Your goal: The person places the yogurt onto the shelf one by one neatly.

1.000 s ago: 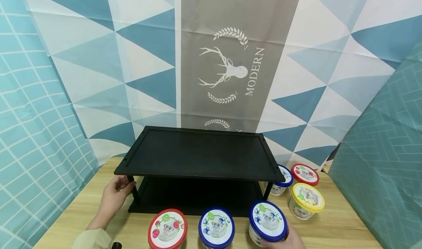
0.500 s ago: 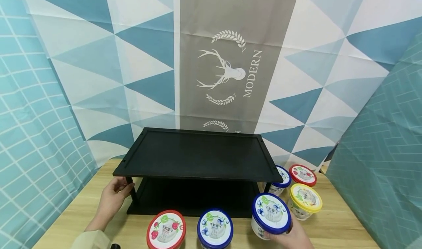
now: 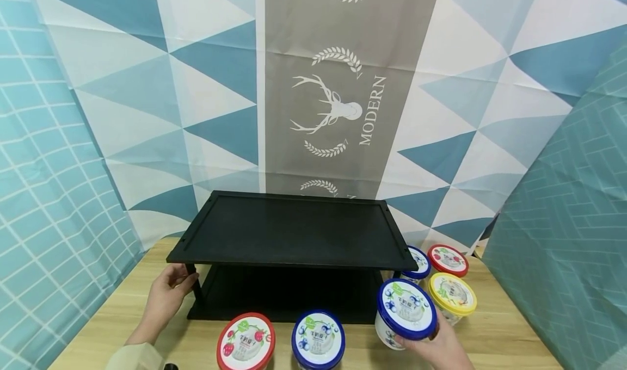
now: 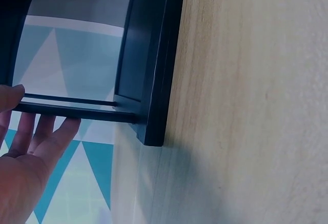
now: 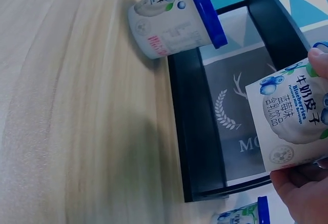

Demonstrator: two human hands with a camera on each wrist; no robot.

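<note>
At the far left hangs a pale blue sheet (image 3: 34,168) with a white grid, and next to it a backdrop (image 3: 343,109) of blue, grey and white triangles runs across, with a grey panel bearing a white deer head and the word "MODERN". Below, a pale sleeve (image 3: 134,357) leads to the left hand (image 3: 164,299), which grips a black post (image 3: 195,288) at the left end of the shelf; in the left wrist view the thumb lies on one side of the post and the fingers on the other. The black shelf (image 3: 294,228) has two levels and stands on the wooden worktop (image 3: 504,326). Before it, a front red-lidded tub (image 3: 246,340) with red berries on its lid stands left of a front blue-lidded tub (image 3: 318,338) with blueberries, the two apart and both cut off by the head view's lower edge. Further right, the right hand (image 3: 443,343) grips the held tub (image 3: 406,307), blue-lidded too, raised off the worktop in front of the shelf's right end; its side reads "Blueberries". Behind it are a rear blue-lidded tub (image 3: 418,264), partly hidden by the shelf, a rear red-lidded tub (image 3: 448,259) and, nearer, a yellow-lidded tub (image 3: 453,295), partly covered by the right hand. A teal sheet (image 3: 578,196) closes the far right.
</note>
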